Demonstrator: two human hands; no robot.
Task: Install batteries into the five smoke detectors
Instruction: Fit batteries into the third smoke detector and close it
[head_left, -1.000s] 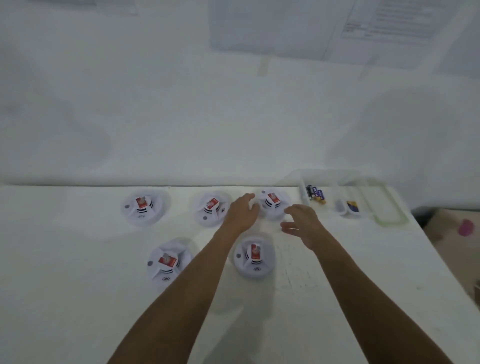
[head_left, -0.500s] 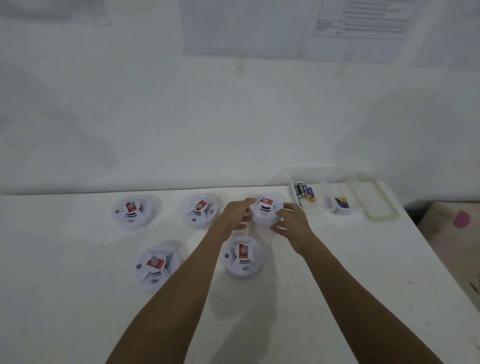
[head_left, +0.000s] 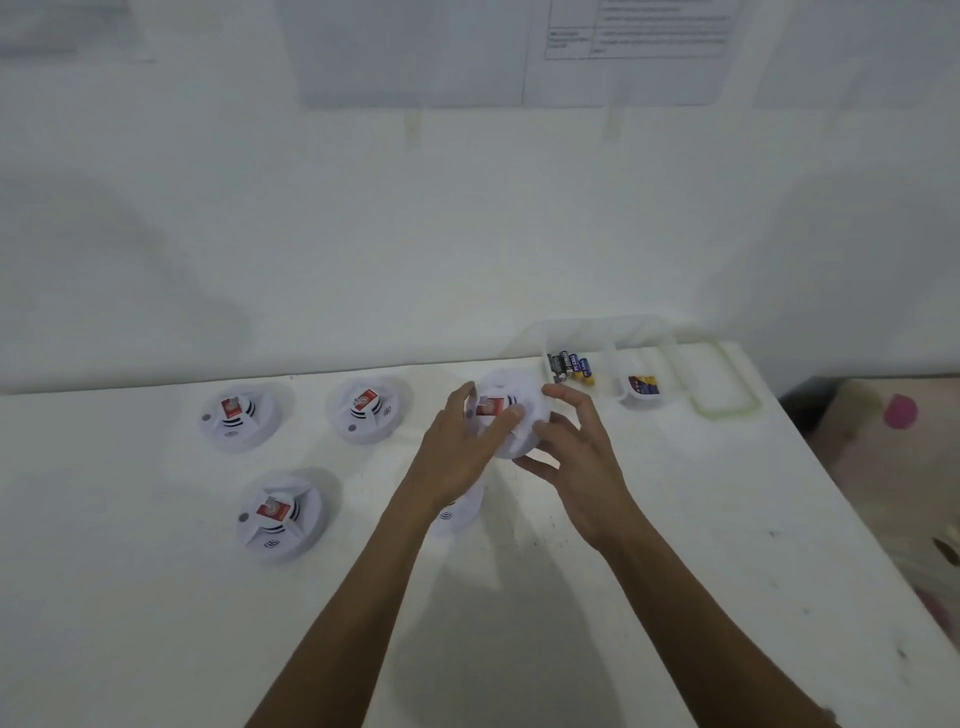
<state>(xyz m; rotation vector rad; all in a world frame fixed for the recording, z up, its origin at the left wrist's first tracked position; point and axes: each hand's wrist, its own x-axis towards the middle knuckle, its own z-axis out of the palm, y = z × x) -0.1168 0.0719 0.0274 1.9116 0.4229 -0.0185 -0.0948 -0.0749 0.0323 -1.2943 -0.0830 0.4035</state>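
Note:
Five round white smoke detectors with red labels are on the white table (head_left: 156, 623). My left hand (head_left: 457, 447) and my right hand (head_left: 576, 457) both grip the back right detector (head_left: 514, 410), tilted and raised a little off the table. Two more detectors stand at the back, one at the left (head_left: 236, 415) and one in the middle (head_left: 366, 408). A front left detector (head_left: 280, 514) lies flat. The front middle detector (head_left: 460, 512) is mostly hidden under my left wrist. Several batteries (head_left: 571, 366) lie in a clear tray (head_left: 670, 343).
A small white cup with a blue and yellow item (head_left: 644, 389) sits in the tray beside a clear lid (head_left: 722, 384). The table's right edge runs diagonally at the right. A white wall with taped papers (head_left: 410, 57) stands behind. A pink object (head_left: 901, 410) lies on the floor.
Both hands reached forward and closed around the back right detector, then lifted and tilted it toward me. The camera view shifted slightly.

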